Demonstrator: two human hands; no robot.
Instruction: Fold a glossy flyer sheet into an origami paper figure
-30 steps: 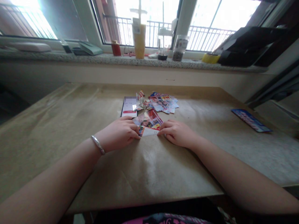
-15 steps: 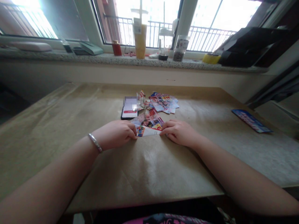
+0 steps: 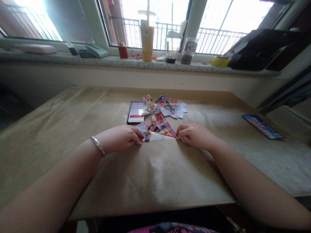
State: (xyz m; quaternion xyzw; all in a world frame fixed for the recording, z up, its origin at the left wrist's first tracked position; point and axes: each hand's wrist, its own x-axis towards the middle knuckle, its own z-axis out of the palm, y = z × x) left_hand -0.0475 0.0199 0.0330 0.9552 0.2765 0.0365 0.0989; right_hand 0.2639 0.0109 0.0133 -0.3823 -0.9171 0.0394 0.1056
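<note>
A colourful printed paper sheet lies on the table, its near edge folded over into a narrow white strip. My left hand pinches the left end of that fold, fingers closed. At the right end, my right hand grips the folded corner between thumb and fingertips. Just beyond the sheet is a phone with a lit, partly blurred screen. Crumpled or folded paper pieces sit beside the phone, and a fanned pile of printed leaflets lies to their right.
A blue printed strip lies at the table's right side. Along the stone windowsill stand a tall cup with a yellow drink, a red container, clear cups, a yellow roll and a black bag.
My right hand has moved rightward along the fold to its right corner, showing more of the white strip. My left hand stays at the left end. The view has shifted slightly.
</note>
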